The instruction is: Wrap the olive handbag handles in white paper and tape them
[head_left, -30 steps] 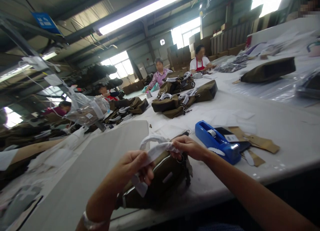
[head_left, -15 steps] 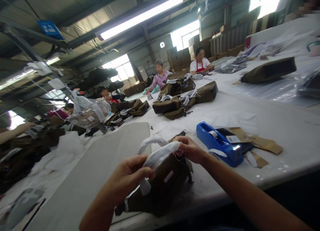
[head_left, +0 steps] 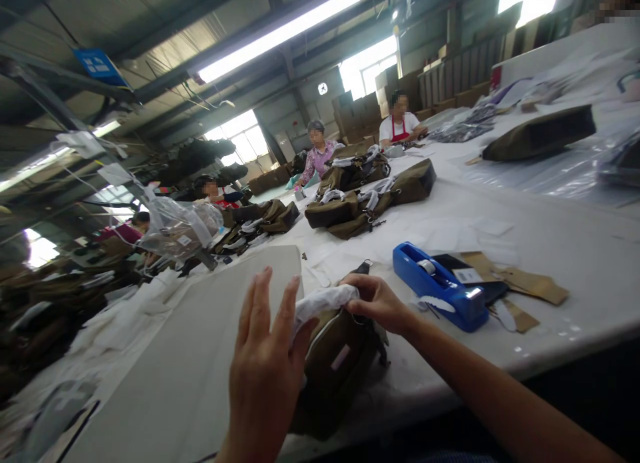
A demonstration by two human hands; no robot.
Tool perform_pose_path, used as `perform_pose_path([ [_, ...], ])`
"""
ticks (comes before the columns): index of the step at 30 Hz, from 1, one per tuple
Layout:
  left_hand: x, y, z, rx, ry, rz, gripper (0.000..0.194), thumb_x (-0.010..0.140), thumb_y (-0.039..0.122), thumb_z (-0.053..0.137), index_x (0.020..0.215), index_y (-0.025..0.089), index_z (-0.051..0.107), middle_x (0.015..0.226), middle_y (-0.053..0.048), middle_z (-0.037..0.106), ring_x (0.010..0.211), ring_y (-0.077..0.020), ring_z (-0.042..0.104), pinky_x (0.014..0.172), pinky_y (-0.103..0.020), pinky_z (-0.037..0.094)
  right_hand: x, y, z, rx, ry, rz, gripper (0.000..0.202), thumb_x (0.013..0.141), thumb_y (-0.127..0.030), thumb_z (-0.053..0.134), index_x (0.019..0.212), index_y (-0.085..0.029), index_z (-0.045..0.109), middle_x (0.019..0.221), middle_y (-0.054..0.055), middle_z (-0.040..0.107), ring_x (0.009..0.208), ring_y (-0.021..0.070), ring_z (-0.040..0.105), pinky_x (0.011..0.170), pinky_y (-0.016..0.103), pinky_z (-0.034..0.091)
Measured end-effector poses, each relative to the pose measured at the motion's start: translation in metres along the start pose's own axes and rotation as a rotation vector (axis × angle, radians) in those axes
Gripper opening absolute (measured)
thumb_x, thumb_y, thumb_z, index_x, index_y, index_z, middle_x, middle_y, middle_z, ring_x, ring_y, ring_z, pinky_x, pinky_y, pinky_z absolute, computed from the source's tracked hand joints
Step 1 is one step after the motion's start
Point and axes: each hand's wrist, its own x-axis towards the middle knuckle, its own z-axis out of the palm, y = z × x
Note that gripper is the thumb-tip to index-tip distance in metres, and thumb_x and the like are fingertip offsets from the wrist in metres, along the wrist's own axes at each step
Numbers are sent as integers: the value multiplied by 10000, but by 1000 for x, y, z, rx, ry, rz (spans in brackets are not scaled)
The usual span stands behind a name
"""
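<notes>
An olive-brown bag lies at the front edge of the white table, its handle wrapped in white paper. The fingers of my right hand pinch the right end of that wrapped handle. On the left side of the bag, my left hand is raised with its fingers spread, its thumb beside the handle's left end. It hides the left part of the bag. A blue tape dispenser stands to the right of my right hand.
Brown tags lie beyond the dispenser. Wrapped bags are piled mid-table, and another bag lies at the right. A grey board covers the left front. Several people sit or stand at the far side.
My left hand has let go of the wrapped handle, opened and lifted its fingers. The second handle loop is now mostly hidden behind it. My right hand has stayed at the handle's right end.
</notes>
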Motion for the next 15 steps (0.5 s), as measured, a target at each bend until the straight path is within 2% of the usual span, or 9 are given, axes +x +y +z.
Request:
perform_pose_path([
  [1, 4, -2, 1, -90, -125, -76, 482, 938, 392, 643, 1397, 249, 605, 1284, -118, 706, 1100, -304, 694, 915, -391, 541, 0, 0, 1, -83, 49, -51, 320, 783, -405, 835, 980, -179, 725, 845, 2, 643, 765, 133, 596, 681, 234, 473],
  [3, 12, -8, 3, -361, -387, -259, 465, 959, 463, 594, 1352, 216, 614, 960, -79, 773, 827, -242, 726, 740, -320, 552, 0, 2, 3, -305, 135, -180, 287, 838, -373, 790, 1061, -201, 736, 996, 36, 685, 936, 176, 640, 829, 280, 509],
  [4, 15, -12, 4, -510, -486, -354, 426, 952, 502, 594, 1246, 201, 656, 795, -43, 742, 692, -203, 690, 653, -281, 528, 0, 3, 3, -430, 147, -235, 299, 868, -347, 762, 1134, -214, 727, 1111, 56, 693, 1048, 200, 638, 923, 312, 503],
  [6, 19, -20, 5, -797, -564, -534, 410, 899, 576, 643, 974, 174, 679, 604, 10, 620, 532, -136, 572, 545, -229, 464, 1, 8, 0, -690, 96, -277, 392, 904, -293, 717, 1287, -227, 667, 1290, 84, 670, 1211, 240, 599, 1056, 380, 458],
  [8, 20, -25, 6, -1049, -542, -698, 482, 793, 627, 745, 822, 158, 637, 544, 50, 518, 461, -81, 455, 500, -199, 425, 0, 13, -3, -917, 26, -244, 430, 909, -268, 704, 1328, -203, 634, 1276, 101, 696, 1189, 266, 625, 1079, 437, 453],
  [11, 22, -25, 8, -1342, -413, -924, 571, 671, 662, 828, 754, 143, 605, 530, 84, 445, 428, -34, 335, 484, -186, 428, 0, 17, -3, -1109, 1, -198, 357, 887, -265, 733, 1226, -174, 670, 1146, 97, 750, 1072, 278, 682, 1093, 493, 441],
  [13, 23, -23, 7, -1433, -308, -1044, 566, 644, 616, 868, 681, 150, 549, 509, 95, 415, 408, -16, 263, 428, -166, 381, -2, 16, 4, -1130, 31, -227, 384, 877, -263, 749, 1241, -181, 658, 1162, 94, 745, 1081, 277, 680, 1098, 501, 443],
  [15, 23, -22, 5, -1407, -212, -1085, 542, 633, 524, 908, 649, 158, 508, 485, 106, 382, 392, -7, 216, 374, -143, 305, -7, 13, 14, -1081, 101, -327, 483, 877, -268, 754, 1329, -190, 605, 1252, 107, 709, 1174, 280, 639, 1097, 488, 458],
])
